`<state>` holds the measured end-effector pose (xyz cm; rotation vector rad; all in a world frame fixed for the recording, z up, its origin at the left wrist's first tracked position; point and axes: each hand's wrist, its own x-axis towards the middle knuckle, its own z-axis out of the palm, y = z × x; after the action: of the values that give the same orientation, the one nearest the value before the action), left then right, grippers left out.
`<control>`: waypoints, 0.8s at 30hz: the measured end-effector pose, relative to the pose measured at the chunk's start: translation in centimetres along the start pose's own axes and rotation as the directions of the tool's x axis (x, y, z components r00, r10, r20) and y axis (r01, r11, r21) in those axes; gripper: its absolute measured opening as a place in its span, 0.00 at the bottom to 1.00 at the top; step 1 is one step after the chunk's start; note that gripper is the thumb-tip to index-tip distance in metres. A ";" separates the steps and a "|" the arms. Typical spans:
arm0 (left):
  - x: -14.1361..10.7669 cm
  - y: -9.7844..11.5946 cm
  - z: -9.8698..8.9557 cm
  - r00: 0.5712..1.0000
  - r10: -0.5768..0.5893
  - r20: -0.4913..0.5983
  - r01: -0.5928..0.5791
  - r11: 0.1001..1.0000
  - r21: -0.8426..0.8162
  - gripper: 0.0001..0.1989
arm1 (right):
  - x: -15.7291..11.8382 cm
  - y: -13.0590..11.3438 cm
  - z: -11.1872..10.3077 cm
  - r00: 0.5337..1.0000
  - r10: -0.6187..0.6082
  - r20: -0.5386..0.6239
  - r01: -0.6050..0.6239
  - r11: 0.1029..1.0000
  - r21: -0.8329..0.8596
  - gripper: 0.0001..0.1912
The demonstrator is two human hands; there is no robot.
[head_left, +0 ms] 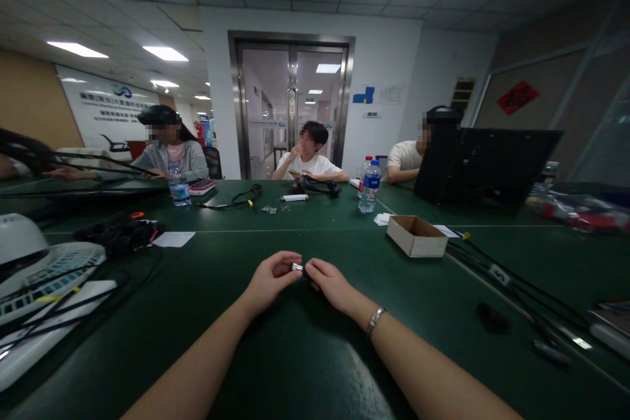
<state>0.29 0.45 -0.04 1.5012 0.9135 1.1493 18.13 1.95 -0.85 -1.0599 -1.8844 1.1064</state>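
Observation:
Over the green table [315, 331], close to its middle, my two hands meet at a small silver-and-black object [297, 267]. Its shiny metal end lies between the thumb and fingers of my left hand [268, 282]. The fingers of my right hand [331, 281] are closed round the dark end, which they mostly cover. It is too small and partly hidden for me to name its kind. A silver bracelet [375, 321] circles my right wrist.
An open cardboard box [418, 246] stands right of my hands, near black cables [516, 282]. A white fan [54, 269] is at left. Water bottles [370, 189] and a monitor [492, 164] stand farther back. Several people sit round the table.

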 end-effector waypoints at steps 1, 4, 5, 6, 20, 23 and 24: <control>0.1 -0.1 0.0 1.000 -0.012 -0.027 0.013 1.000 0.013 0.20 | 0.0 0.0 0.0 1.000 -0.008 -0.012 0.008 1.000 -0.011 0.18; 0.4 -0.7 -0.2 0.995 -0.063 -0.079 0.067 0.996 0.052 0.18 | -0.1 -0.1 -0.1 0.998 -0.032 -0.048 0.031 0.999 -0.027 0.15; 0.4 -0.9 -0.3 0.994 -0.070 -0.079 0.075 0.995 0.061 0.17 | -0.1 0.0 -0.1 0.998 -0.034 -0.056 0.033 0.999 -0.029 0.13; 0.5 -1.0 -0.3 0.995 -0.067 -0.074 0.072 0.995 0.070 0.17 | -0.1 0.0 -0.1 0.997 -0.035 -0.062 0.033 0.999 -0.031 0.12; 0.3 -0.9 -0.4 0.998 0.059 -0.002 -0.059 0.997 0.056 0.13 | 0.1 0.1 -0.1 0.999 -0.018 -0.047 0.017 1.000 -0.020 0.17; 0.1 -0.6 -0.2 0.997 0.071 0.015 -0.072 0.996 0.057 0.13 | 0.0 -0.2 -0.2 1.000 0.010 -0.030 -0.009 0.999 0.038 0.18; 0.0 -0.4 -0.2 0.997 0.078 0.018 -0.079 0.995 0.063 0.12 | 0.0 -0.2 -0.2 1.000 0.017 -0.022 -0.016 0.998 0.063 0.18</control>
<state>0.11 0.58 -0.46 1.6078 0.8947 1.1735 18.22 1.99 -0.55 -1.0501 -1.8145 1.1507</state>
